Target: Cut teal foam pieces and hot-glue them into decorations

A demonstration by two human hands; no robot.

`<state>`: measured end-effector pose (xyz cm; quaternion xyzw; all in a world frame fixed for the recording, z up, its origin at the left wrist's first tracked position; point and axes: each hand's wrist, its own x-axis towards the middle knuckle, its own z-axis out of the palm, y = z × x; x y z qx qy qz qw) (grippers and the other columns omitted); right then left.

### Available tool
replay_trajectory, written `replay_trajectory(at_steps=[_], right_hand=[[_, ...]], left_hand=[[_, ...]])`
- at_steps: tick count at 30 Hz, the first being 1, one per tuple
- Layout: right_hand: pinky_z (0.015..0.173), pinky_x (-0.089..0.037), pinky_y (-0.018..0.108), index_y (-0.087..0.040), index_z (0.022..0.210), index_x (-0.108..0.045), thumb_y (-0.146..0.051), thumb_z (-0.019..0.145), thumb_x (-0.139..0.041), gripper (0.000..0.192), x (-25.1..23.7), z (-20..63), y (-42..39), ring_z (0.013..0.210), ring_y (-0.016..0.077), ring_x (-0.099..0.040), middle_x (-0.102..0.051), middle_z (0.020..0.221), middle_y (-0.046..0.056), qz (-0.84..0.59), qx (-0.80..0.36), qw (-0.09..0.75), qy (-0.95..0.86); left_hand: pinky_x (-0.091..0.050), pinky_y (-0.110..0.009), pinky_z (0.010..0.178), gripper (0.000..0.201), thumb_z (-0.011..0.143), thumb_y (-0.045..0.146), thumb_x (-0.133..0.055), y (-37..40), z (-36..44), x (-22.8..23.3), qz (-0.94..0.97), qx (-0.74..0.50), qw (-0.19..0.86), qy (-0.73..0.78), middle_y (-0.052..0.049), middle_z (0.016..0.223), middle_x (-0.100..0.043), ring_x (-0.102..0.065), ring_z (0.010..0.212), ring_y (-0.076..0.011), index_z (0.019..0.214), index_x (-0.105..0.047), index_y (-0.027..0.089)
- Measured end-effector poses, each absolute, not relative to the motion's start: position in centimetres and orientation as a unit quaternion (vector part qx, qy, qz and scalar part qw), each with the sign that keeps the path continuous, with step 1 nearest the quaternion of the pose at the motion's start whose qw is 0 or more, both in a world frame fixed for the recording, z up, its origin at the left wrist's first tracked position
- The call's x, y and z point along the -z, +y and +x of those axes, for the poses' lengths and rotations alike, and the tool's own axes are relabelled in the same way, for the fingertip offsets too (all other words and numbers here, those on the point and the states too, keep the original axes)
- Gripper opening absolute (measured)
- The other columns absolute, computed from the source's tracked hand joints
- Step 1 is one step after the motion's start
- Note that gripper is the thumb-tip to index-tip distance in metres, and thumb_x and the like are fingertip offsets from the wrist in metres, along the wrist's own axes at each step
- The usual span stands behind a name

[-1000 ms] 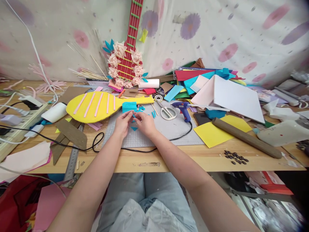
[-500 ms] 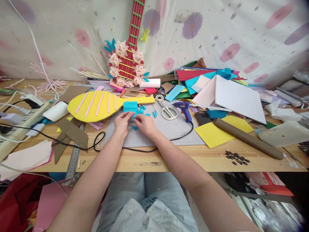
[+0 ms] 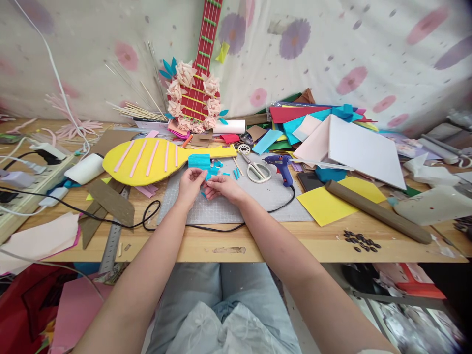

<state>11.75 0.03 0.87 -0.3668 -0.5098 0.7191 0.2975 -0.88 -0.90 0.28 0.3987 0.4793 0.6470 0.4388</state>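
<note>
My left hand (image 3: 191,185) and my right hand (image 3: 225,188) meet over the grey cutting mat (image 3: 254,199), fingertips pinching a small turquoise foam piece (image 3: 208,174) between them. Just beyond the fingers lies a larger turquoise foam block (image 3: 199,161) with several small turquoise strips (image 3: 235,173) scattered around it. A yellow guitar-shaped foam cutout (image 3: 147,160) with pink strips lies to the left of my hands. How much of the small piece each hand holds is partly hidden by the fingers.
Scissors (image 3: 254,169) and a blue glue gun (image 3: 280,166) lie on the mat's far right, its black cord (image 3: 147,219) looping along the front. A red foam guitar (image 3: 197,83) leans on the wall. Coloured sheets (image 3: 346,142), a cardboard tube (image 3: 376,210) and a power strip (image 3: 25,189) crowd the sides.
My hands have shifted slightly toward the far side of the mat; the right hand's fingers have stretched out leftward toward the left hand, still working the small turquoise piece.
</note>
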Motion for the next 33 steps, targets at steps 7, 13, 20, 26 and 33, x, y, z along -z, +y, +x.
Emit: replay_trajectory(at_steps=[7,13,20,26,33], right_hand=[[0.053,-0.051,0.021,-0.012,0.074,-0.057,-0.023,0.084,-0.053,0.016,-0.9,11.9,0.1,0.049,0.0090,-0.060,-0.062,0.056,0.000,-0.349,-0.727,0.283,-0.519],[0.053,-0.052,0.022,-0.012,0.074,-0.056,-0.023,0.085,-0.052,0.016,-0.7,12.6,0.4,0.049,0.0087,-0.059,-0.061,0.055,-0.001,-0.317,-0.751,0.280,-0.506],[0.053,-0.052,0.021,-0.012,0.076,-0.056,-0.020,0.086,-0.050,0.014,-1.0,13.0,0.5,0.048,0.0088,-0.060,-0.062,0.055,-0.001,-0.317,-0.770,0.272,-0.483],[0.051,-0.052,0.021,-0.011,0.076,-0.057,-0.019,0.086,-0.049,0.015,-0.9,13.1,0.6,0.047,0.0087,-0.060,-0.062,0.054,-0.001,-0.320,-0.771,0.264,-0.483],[0.050,-0.052,0.021,-0.011,0.074,-0.058,-0.022,0.082,-0.056,0.014,-0.4,13.1,0.8,0.047,0.0088,-0.059,-0.062,0.054,0.000,-0.327,-0.762,0.261,-0.494]], left_hand=[[-0.043,-0.024,0.055,0.036,0.045,0.027,-0.080,-0.9,-0.8,-0.3,0.314,-0.676,0.461,0.482,0.006,0.053,-0.052,-0.051,0.050,-0.0082,0.062,-0.049,0.017],[-0.046,-0.026,0.059,0.037,0.046,0.030,-0.080,-1.0,-1.0,-0.4,0.304,-0.667,0.504,0.458,0.002,0.059,-0.059,-0.056,0.054,-0.0102,0.069,-0.055,0.015],[-0.048,-0.028,0.064,0.031,0.054,0.027,-0.076,-1.0,-1.2,-0.4,0.304,-0.666,0.510,0.451,0.000,0.065,-0.061,-0.059,0.061,-0.0116,0.073,-0.056,0.015],[-0.048,-0.027,0.062,0.032,0.055,0.027,-0.075,-1.0,-1.2,-0.3,0.358,-0.679,0.447,0.460,0.000,0.067,-0.060,-0.059,0.066,-0.0132,0.079,-0.058,0.016],[-0.047,-0.025,0.065,0.029,0.050,0.021,-0.077,-1.0,-1.3,-0.1,0.440,-0.661,0.391,0.466,-0.002,0.072,-0.063,-0.059,0.070,-0.0134,0.075,-0.063,0.017]])
